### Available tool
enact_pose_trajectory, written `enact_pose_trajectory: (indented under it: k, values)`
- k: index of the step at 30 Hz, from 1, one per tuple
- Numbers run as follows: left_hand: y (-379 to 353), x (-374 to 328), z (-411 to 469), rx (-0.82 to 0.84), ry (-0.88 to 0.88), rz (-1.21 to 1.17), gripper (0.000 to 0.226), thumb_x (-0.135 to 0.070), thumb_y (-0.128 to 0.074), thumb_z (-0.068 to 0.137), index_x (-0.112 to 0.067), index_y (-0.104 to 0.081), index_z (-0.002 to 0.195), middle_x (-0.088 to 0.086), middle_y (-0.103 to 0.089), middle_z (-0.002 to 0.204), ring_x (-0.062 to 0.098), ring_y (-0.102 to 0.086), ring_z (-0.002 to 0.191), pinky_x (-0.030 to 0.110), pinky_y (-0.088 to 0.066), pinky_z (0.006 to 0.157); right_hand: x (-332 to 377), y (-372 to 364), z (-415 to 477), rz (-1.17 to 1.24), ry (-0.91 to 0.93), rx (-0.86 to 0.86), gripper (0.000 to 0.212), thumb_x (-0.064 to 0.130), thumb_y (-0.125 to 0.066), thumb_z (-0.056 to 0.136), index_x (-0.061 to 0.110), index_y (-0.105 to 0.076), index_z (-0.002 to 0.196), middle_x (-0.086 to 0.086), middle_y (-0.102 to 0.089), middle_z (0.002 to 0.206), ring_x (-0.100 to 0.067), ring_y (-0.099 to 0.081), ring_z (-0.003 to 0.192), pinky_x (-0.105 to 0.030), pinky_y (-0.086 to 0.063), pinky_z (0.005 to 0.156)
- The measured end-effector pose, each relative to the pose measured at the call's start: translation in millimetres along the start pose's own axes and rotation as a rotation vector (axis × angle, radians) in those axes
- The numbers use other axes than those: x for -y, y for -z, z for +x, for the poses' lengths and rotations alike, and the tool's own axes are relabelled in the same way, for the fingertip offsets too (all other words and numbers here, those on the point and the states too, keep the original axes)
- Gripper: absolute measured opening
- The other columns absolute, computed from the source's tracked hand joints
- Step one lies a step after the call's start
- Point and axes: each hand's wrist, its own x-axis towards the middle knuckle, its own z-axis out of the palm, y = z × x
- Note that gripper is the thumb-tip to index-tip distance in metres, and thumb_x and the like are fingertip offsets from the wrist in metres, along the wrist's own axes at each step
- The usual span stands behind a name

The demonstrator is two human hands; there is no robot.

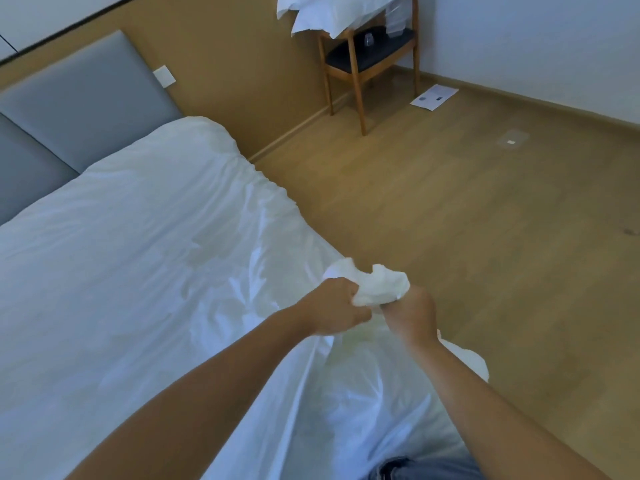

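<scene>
Forearms come in bare from the bottom edge, with a strip of denim [426, 469] between them.

Far left: grey headboard [86, 98] against the tan wall, white switch plate [164, 76] at its upper right corner.

White sheet [121, 254] covers the bed, wrinkled, hanging over the mattress's right edge.

Left hand [336, 306]: fingers curled tight round the bunched corner [374, 287] of the sheet, raised above the bed's right edge.

Right hand [412, 311]: just beside the left, fist clenched on the same bunch from the other side.

Wooden floor [485, 220] to the right of the hands.

Top: wooden chair [370, 60], dark seat, white pillows [329, 15] piled on it. Paper [434, 96] lies on the floor right of the chair, near the wall.
</scene>
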Motion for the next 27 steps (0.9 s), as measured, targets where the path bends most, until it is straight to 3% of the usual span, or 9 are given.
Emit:
enact_pose_trajectory:
  k: [4, 7, 9, 12, 14, 17, 19, 21, 27]
  values:
    - [-1.9, 3.1, -0.9, 0.058, 0.103, 0.057, 0.017, -0.018, -0.069, 0.073, -0.011, -0.054, 0.079, -0.003, -0.051, 0.069, 0.01, -0.048, 0.056, 0.02, -0.039, 0.051, -2.4, -0.4, 4.8, -0.008, 0.075, -0.073, 0.008, 0.01, -0.057, 0.087, 0.002, -0.055, 0.088, -0.005, -0.059, 0.075, -0.023, -0.051, 0.069, -0.029, -0.031, 0.059]
    - [1.4, 7.0, 6.0, -0.201, 0.111, 0.426, 0.014, -0.017, -0.054, 0.082, -0.015, -0.045, 0.093, 0.004, -0.058, 0.086, 0.019, -0.051, 0.068, 0.028, -0.039, 0.057, -0.1, 1.1, -1.0, 0.201, 0.063, -0.106, 0.017, -0.007, -0.055, 0.08, 0.006, -0.057, 0.069, 0.002, -0.055, 0.059, -0.012, -0.048, 0.054, -0.013, -0.034, 0.046]
    - [0.6, 11.8, 11.7, -0.343, 0.085, 0.588, 0.016, -0.017, -0.044, 0.089, -0.013, -0.045, 0.104, 0.008, -0.059, 0.093, 0.026, -0.056, 0.074, 0.03, -0.037, 0.059, 3.6, -1.8, -9.6, 0.383, -0.039, 0.022, 0.016, -0.01, -0.056, 0.078, 0.004, -0.063, 0.078, 0.004, -0.058, 0.062, -0.007, -0.052, 0.056, -0.005, -0.036, 0.045]
    - [2.9, 12.9, 18.6, -0.354, 0.075, 0.5, 0.028, -0.018, -0.044, 0.091, -0.017, -0.055, 0.117, 0.006, -0.051, 0.107, 0.024, -0.055, 0.081, 0.029, -0.039, 0.065, 6.9, 0.0, -14.3, 0.648, -0.099, 0.24, 0.023, 0.002, -0.068, 0.081, 0.023, -0.067, 0.092, 0.011, -0.069, 0.083, -0.004, -0.065, 0.077, -0.012, -0.048, 0.067]
    - [5.2, 8.8, 18.8, -0.342, -0.028, 0.395, 0.027, -0.015, -0.049, 0.088, -0.014, -0.062, 0.112, 0.003, -0.051, 0.114, 0.017, -0.051, 0.086, 0.029, -0.041, 0.07, 4.1, 3.3, -8.1, 0.537, -0.076, 0.269, 0.022, 0.005, -0.068, 0.083, 0.018, -0.065, 0.102, 0.008, -0.067, 0.092, -0.009, -0.063, 0.085, -0.018, -0.046, 0.073]
    - [0.5, 1.3, 8.1, -0.18, -0.153, 0.074, 0.008, -0.01, -0.059, 0.081, -0.014, -0.065, 0.078, -0.004, -0.064, 0.077, 0.004, -0.055, 0.07, 0.021, -0.041, 0.063, -2.0, 0.3, -0.3, 0.151, 0.026, 0.053, 0.013, 0.004, -0.059, 0.088, 0.002, -0.062, 0.1, -0.002, -0.057, 0.084, -0.018, -0.053, 0.079, -0.021, -0.032, 0.064]
    - [-2.4, -2.7, 0.2, -0.063, -0.069, -0.116, 0.028, -0.008, -0.059, 0.079, -0.02, -0.051, 0.055, -0.014, -0.051, 0.047, -0.003, -0.046, 0.043, 0.01, -0.033, 0.046, -2.3, -4.6, 1.6, 0.152, 0.085, -0.08, 0.01, -0.001, -0.058, 0.085, -0.002, -0.061, 0.094, -0.002, -0.056, 0.079, -0.019, -0.052, 0.075, -0.02, -0.029, 0.058]
    - [-1.8, 0.0, 0.0, -0.061, 0.016, -0.153, 0.028, -0.01, -0.061, 0.077, -0.018, -0.047, 0.054, -0.012, -0.046, 0.047, -0.003, -0.043, 0.038, 0.007, -0.03, 0.042, 0.1, -9.7, 5.4, 0.081, 0.117, -0.104, 0.014, 0.002, -0.059, 0.084, 0.001, -0.058, 0.097, -0.001, -0.057, 0.082, -0.018, -0.052, 0.075, -0.021, -0.031, 0.06]
    - [-2.4, 3.1, 7.0, -0.282, 0.136, 0.518, 0.019, -0.033, -0.051, 0.086, -0.019, -0.049, 0.072, -0.009, -0.043, 0.059, 0.016, -0.048, 0.061, 0.025, -0.034, 0.056, -13.6, -16.2, -3.3, 0.036, 0.165, -0.151, 0.013, -0.002, -0.059, 0.081, 0.004, -0.056, 0.092, 0.0, -0.054, 0.073, -0.02, -0.048, 0.066, -0.021, -0.027, 0.053]
